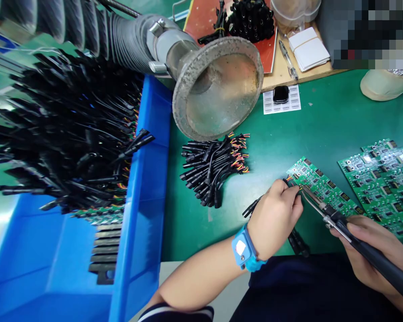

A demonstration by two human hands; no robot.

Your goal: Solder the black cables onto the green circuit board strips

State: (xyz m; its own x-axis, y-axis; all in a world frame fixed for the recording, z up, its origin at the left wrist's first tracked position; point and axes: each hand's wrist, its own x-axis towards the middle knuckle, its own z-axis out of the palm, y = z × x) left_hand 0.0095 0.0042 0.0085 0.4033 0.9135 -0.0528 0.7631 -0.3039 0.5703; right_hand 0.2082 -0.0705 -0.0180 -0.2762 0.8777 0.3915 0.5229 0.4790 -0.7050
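Note:
My left hand (278,213), with a blue wrist strap (244,248) on its wrist, is closed in a pinch on a black cable (253,206) whose coloured wire ends sit at the near corner of a green circuit board strip (325,188). My right hand (378,243) is wrapped round the black handle of a soldering iron (336,219). The iron's tip touches the board right beside my left fingertips.
A loose pile of black cables with coloured wires (215,167) lies on the green mat. A blue bin (134,214) heaped with cables stands at left. A grey fume-extraction funnel (218,87) hangs above. More green boards (383,179) lie at right. A smartwatch (281,94) rests on labels.

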